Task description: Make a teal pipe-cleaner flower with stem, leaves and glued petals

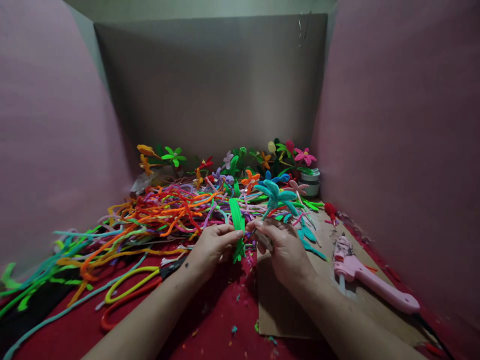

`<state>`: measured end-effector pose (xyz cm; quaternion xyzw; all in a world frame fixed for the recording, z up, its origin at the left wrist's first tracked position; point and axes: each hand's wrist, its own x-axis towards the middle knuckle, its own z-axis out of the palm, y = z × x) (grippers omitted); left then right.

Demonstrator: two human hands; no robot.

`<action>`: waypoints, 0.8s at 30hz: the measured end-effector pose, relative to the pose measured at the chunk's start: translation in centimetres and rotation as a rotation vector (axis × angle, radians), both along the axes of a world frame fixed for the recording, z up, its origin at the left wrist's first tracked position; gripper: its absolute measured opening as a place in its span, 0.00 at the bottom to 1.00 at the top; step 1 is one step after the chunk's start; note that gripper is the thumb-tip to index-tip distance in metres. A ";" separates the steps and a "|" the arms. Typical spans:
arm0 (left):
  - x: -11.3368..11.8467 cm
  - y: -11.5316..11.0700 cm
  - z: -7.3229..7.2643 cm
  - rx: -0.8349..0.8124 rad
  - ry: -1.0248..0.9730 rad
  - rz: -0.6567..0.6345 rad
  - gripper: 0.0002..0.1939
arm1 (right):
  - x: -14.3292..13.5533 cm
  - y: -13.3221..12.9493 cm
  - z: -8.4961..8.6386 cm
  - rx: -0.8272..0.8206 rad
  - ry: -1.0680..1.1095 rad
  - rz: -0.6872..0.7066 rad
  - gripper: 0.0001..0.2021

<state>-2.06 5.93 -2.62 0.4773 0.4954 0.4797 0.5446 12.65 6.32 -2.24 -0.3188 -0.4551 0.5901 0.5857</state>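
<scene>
Between the thumb and fingers of my left hand point(217, 245) is a bright green pipe-cleaner leaf point(236, 214), held upright with its frayed lower end below the fingers. My right hand point(283, 247) is closed around the stem of a turquoise pipe-cleaner flower point(275, 196), whose petals spread above the knuckles. The fingertips of both hands nearly meet near the leaf's lower part. Whether the stem touches the leaf is hard to make out. Just left of my left wrist lie scissors point(131, 287) with yellow and red handle loops, their blades mostly hidden.
A heap of colourful pipe cleaners point(161, 210) covers the left and middle. Finished flowers point(174, 156) stand along the back. On the right, a pink glue gun point(369, 280) rests on a cardboard sheet point(285, 310). Pink side panels point(405, 125) and a grey back wall point(210, 85) enclose the red surface.
</scene>
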 end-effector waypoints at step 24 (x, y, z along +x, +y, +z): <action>1.1 -1.4 0.4 0.251 -0.019 0.027 0.06 | -0.6 -0.5 0.1 0.005 -0.089 0.021 0.02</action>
